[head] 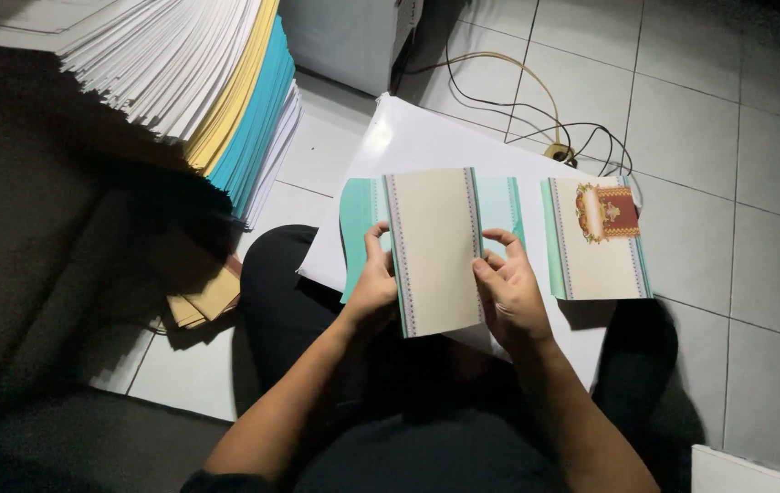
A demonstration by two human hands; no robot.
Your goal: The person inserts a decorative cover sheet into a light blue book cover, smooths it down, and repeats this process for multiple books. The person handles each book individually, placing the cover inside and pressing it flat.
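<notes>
A beige card [435,246] with patterned strips down both long edges is held upright between both hands, over my lap. My left hand [373,290] grips its left edge, thumb on the front. My right hand [508,294] pinches its right edge. Behind the card, teal flaps [358,228] spread out to the left and right; I cannot tell whether they belong to the same piece. A similar folded card [596,239] with a red and gold emblem lies to the right on a large white sheet [426,137].
A tall fanned stack of white, yellow and teal paper [216,82] rises at the upper left. Brown envelopes [207,301] lie under it. Cables and a plug [559,151] cross the grey tiled floor behind the white sheet. A white box [344,36] stands at the back.
</notes>
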